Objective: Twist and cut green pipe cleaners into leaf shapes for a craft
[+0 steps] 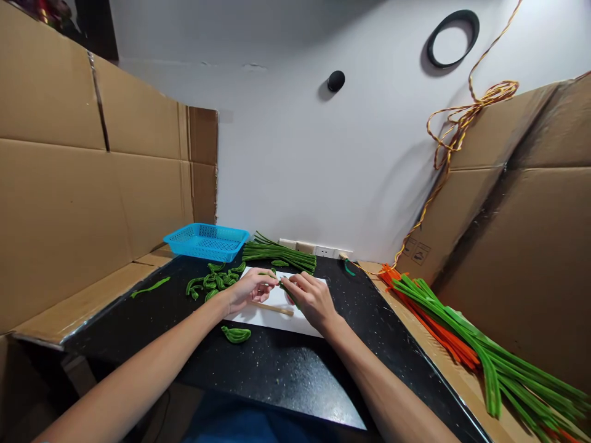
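Observation:
Over a white sheet (268,317) on the black table (286,369), my left hand (252,288) and my right hand (310,296) meet, both pinching a short green pipe cleaner (281,284) between their fingertips. A thin wooden stick (273,307) lies on the sheet under the hands. One bent green loop (236,334) rests just in front of the sheet. A pile of several bent green pieces (213,283) lies to the left of my left hand.
A blue plastic basket (206,241) stands at the back left, with a bundle of straight green pipe cleaners (277,252) beside it. Long green and orange pipe cleaners (466,335) lie along the right edge. Cardboard walls flank both sides. A single green piece (150,287) lies far left.

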A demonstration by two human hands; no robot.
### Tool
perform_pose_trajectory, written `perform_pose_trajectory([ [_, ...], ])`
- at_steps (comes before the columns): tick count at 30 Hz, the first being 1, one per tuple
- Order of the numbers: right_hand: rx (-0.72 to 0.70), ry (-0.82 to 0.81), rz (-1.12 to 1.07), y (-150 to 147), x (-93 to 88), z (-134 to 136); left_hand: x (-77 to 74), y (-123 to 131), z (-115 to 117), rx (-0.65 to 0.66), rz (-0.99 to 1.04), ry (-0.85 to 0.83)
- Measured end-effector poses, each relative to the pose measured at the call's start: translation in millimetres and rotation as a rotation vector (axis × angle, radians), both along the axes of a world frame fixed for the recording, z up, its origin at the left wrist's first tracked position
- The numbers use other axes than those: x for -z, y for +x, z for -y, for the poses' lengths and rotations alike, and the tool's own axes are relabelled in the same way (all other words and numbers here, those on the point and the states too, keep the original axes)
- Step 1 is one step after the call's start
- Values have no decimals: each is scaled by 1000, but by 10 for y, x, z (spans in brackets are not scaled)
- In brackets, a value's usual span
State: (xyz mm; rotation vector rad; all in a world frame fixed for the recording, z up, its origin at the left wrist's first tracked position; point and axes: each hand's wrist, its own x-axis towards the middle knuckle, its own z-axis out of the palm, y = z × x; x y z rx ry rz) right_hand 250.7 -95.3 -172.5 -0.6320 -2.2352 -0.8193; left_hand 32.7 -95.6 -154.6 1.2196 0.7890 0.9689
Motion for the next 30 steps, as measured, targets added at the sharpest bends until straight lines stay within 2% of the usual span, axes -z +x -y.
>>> perform_pose_trajectory([
  [5, 3, -239, -97, -43, 4, 14, 5, 30, 24, -16, 16, 65],
  [11, -154, -558, -525, -158, -81, 104, 26, 79, 65, -47, -67, 362],
  [13, -224, -789, -684, -178, -133, 124, 11, 82, 93, -67, -120, 443],
  [17, -404, -1494, -898, -160, -210, 124, -25, 92, 147, -115, -243, 584],
  [18, -434, -1599, -907, -148, -220, 120, -26, 96, 151, -111, -258, 600],
  [20, -447, -1682, -892, -122, -227, 116, -14, 104, 139, -94, -248, 584],
  [22, -399, -1620, -845, -92, -219, 117, 11, 105, 103, -89, -202, 513],
  [23, -349, -1509, -822, -75, -209, 119, 23, 102, 81, -95, -177, 471],
  [27, -136, -702, -591, 1, -134, 122, 38, 84, 25, -139, -65, 299],
  [28, -118, -556, -511, 16, -113, 121, 33, 82, 26, -136, -42, 264],
  [30, -110, -408, -366, 35, -74, 115, 20, 84, 43, -112, -9, 208],
])
